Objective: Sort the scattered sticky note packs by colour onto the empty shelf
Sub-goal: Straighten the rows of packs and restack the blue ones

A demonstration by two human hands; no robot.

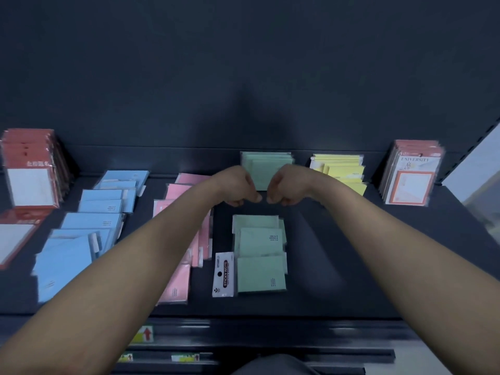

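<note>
Sticky note packs lie in colour rows on the dark shelf (324, 266): blue packs (89, 228) at left, pink packs (180, 201) beside them, green packs (259, 255) in the middle, yellow packs (341, 169) at back right. A second green stack (266, 163) sits at the back. My left hand (238, 188) and my right hand (286, 189) meet at that stack's near edge, knuckles up, fingers curled under, thumbs almost touching. Whether they grip a pack is hidden. My left forearm covers part of the pink row.
Red-framed note packs stand at far left (29, 169) and far right (411, 174). A white "STICKY NOTE" header card (224, 274) lies left of the nearest green pack. Bare shelf shows right of the green row. Price labels (144, 334) line the front rail.
</note>
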